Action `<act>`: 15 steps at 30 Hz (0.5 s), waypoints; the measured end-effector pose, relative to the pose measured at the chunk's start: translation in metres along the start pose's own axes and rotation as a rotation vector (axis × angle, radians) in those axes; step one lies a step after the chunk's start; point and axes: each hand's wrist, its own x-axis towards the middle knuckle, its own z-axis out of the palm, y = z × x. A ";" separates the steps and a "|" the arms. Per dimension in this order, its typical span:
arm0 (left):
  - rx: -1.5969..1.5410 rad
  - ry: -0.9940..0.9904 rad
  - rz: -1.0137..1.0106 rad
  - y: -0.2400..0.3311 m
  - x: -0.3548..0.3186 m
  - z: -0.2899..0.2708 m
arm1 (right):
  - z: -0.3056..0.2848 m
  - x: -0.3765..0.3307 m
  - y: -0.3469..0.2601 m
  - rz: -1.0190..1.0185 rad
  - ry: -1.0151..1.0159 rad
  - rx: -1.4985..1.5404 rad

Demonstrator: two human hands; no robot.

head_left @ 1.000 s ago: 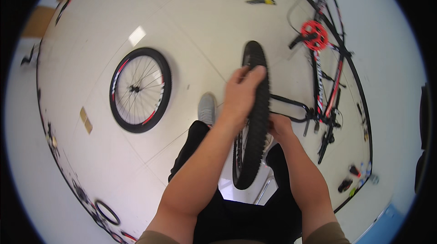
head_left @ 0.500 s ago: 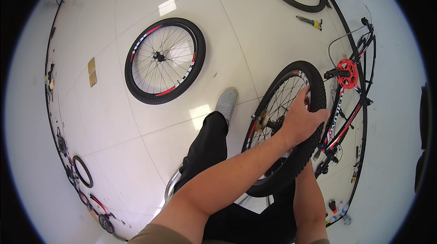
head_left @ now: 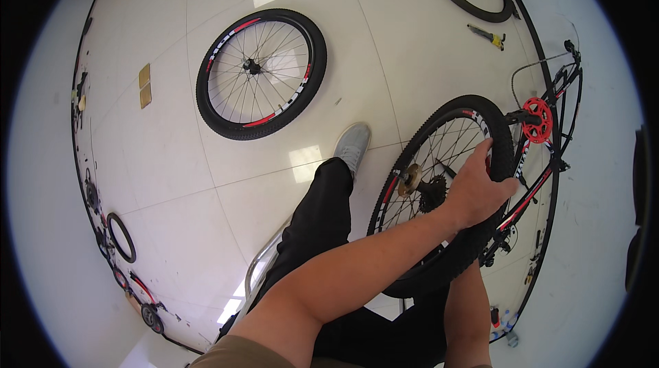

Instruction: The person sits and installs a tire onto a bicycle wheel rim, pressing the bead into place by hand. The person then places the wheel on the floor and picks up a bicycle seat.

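Note:
A bicycle wheel [head_left: 500, 136] with a knobby black tyre and a red, white and black rim stands tilted at my lap. My left hand [head_left: 478, 193] is closed over its tyre and rim, fingers on the rim and thumb across the tread. A dark cassette [head_left: 432, 193] sits at the hub, and beside it a brass-coloured round part [head_left: 410, 180] is on the axle. My right forearm [head_left: 468, 313] goes up behind the lower tyre; the tyre hides my right hand.
A second wheel [head_left: 317, 59] lies on the tiled floor ahead. To the right lies a bicycle frame [head_left: 542, 179] with a red chainring [head_left: 537, 121]. Far right are a loose tyre [head_left: 508, 7] and a yellow-black tool [head_left: 495, 40]. Cardboard pieces [head_left: 145, 86] lie left.
The view has shifted, so the floor things sit elsewhere in the picture. The held wheel has tilted slightly, showing more of the cassette. My left hand keeps its grip on the tyre and rim.

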 end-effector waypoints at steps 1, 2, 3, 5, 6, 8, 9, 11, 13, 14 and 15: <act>-0.006 -0.016 -0.014 0.001 0.000 -0.001 | -0.001 0.000 0.000 0.004 0.003 -0.001; -0.011 -0.033 -0.029 0.003 0.000 -0.001 | -0.001 0.000 0.001 0.007 0.004 -0.003; -0.017 -0.050 -0.043 0.004 0.000 -0.002 | -0.001 0.001 0.001 0.010 0.002 -0.006; -0.009 -0.042 -0.020 0.002 0.002 -0.002 | -0.002 0.002 0.000 0.012 0.004 -0.011; -0.006 -0.039 -0.009 0.001 0.002 -0.003 | -0.001 0.003 0.000 0.013 0.005 -0.012; -0.020 -0.077 -0.041 0.007 0.002 -0.003 | -0.005 0.002 0.001 0.013 0.014 -0.006; -0.027 -0.097 -0.058 0.009 0.002 -0.004 | -0.008 0.002 0.002 0.010 0.022 -0.002; -0.033 -0.078 -0.071 0.011 0.003 -0.008 | -0.006 0.002 0.003 0.014 0.016 -0.010; -0.056 -0.071 -0.082 0.012 0.005 -0.014 | -0.003 0.005 0.005 0.022 0.001 -0.017; -0.078 -0.095 -0.082 0.014 0.007 -0.014 | -0.005 0.004 0.004 0.014 0.012 -0.017; -0.100 -0.118 -0.083 0.016 0.007 -0.013 | -0.007 0.002 0.003 0.015 0.022 -0.009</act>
